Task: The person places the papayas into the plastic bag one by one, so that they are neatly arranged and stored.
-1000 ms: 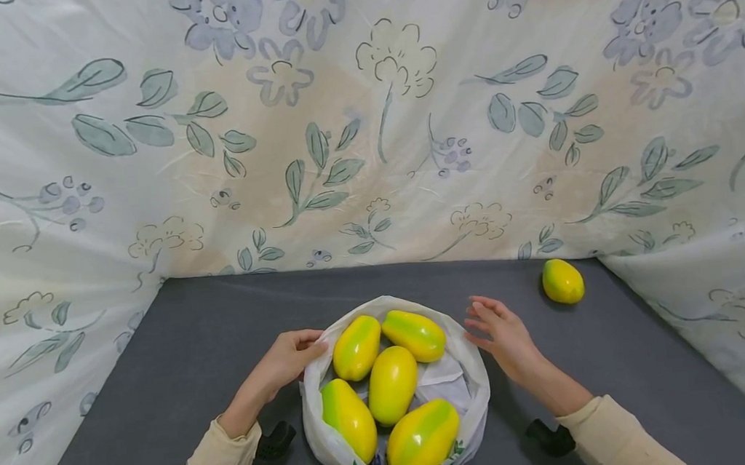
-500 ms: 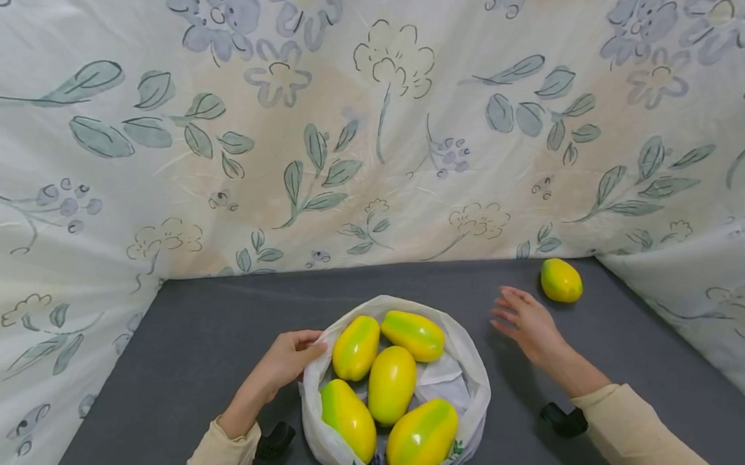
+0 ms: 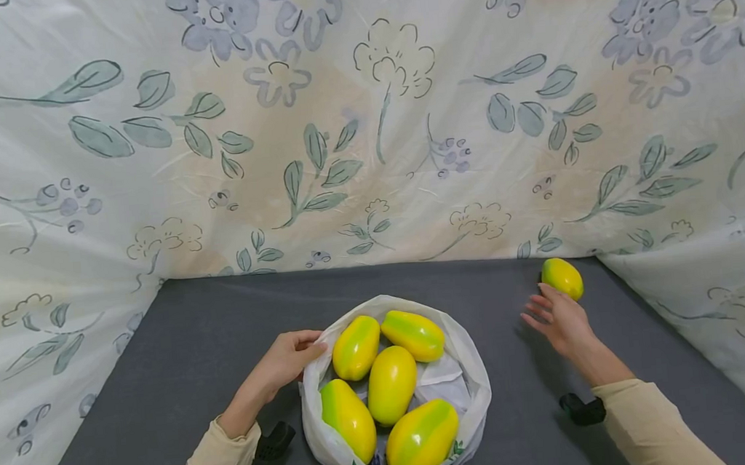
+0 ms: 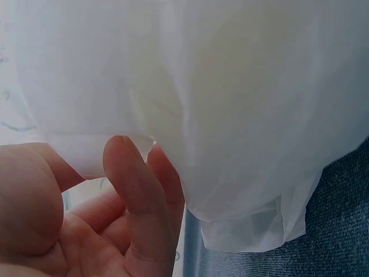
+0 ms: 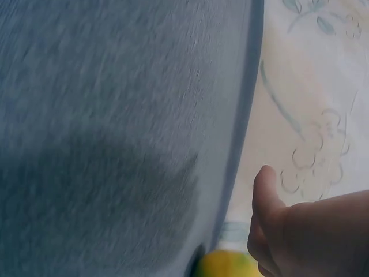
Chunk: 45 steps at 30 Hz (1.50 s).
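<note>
A white plastic bag (image 3: 480,399) stands with its mouth wide, its rim rolled outward, and a leaf print shows near its front. Several glossy yellow-green fruits (image 3: 392,386), shaped like mangoes or papayas, lie inside. At the bag's left rim my left hand (image 3: 288,359) pinches the edge; the left wrist view shows the fingers (image 4: 135,179) at the thin white film. My right hand (image 3: 562,321) hovers at the back right with fingers extended and holds nothing. Just beyond it lies one more yellow-green fruit (image 3: 563,278), partly overlapped by the hand; only its blurred top enters the right wrist view.
Dark grey cloth (image 3: 221,310) covers the table. Floral white fabric (image 3: 351,132) hangs as a wall behind and along both sides, close to the lone fruit. Black wrist devices (image 3: 583,408) sit under both wrists.
My right hand has left the bag's right side and moved right toward the lone fruit. The left hand stays at the rim, and the bag and its fruits keep their places.
</note>
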Motion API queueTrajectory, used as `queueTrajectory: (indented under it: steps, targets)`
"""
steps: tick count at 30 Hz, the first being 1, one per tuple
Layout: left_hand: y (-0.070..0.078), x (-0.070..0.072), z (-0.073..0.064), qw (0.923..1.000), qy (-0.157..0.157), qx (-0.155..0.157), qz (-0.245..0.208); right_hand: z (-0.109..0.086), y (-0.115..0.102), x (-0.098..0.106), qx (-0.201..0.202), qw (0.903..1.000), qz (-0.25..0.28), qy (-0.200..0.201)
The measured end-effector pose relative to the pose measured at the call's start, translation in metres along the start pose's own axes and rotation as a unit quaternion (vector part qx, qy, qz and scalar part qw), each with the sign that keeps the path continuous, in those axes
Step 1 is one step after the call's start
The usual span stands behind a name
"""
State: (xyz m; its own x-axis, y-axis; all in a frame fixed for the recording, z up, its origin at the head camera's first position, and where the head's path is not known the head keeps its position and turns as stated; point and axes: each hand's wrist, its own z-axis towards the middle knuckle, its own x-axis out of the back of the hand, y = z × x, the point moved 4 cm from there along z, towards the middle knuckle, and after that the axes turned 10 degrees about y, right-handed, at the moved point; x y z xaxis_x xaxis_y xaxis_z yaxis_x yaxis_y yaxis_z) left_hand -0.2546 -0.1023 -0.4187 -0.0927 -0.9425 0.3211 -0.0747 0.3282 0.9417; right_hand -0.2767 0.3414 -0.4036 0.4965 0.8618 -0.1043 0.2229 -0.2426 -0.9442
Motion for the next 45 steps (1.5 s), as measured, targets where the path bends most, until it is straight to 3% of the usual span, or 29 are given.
queueTrajectory:
  steps: [5,11,19,28,37,45]
  targets:
    - [-0.001,0.000,0.001,1.0000,0.001,0.004,0.003,0.009,0.001,0.012,-0.021,0.9989,0.017,0.038]
    - [-0.001,-0.001,0.002,1.0000,0.002,0.005,0.003,0.022,0.003,0.027,-0.014,0.9970,0.014,0.075]
    - [0.000,-0.001,0.001,0.9998,0.007,0.013,0.011,0.062,0.013,0.057,-0.046,0.9889,0.031,0.138]
    - [0.001,-0.001,0.000,0.9998,0.009,0.012,0.010,0.113,0.030,0.089,-0.045,0.9800,0.033,0.191]
    - [-0.002,-0.001,0.003,1.0000,-0.003,0.006,0.002,0.136,0.024,0.098,-0.102,0.9671,0.044,0.229]
    - [-0.002,0.001,0.003,1.0000,-0.005,0.000,0.002,0.149,0.012,0.095,-0.118,0.9660,0.013,0.230]
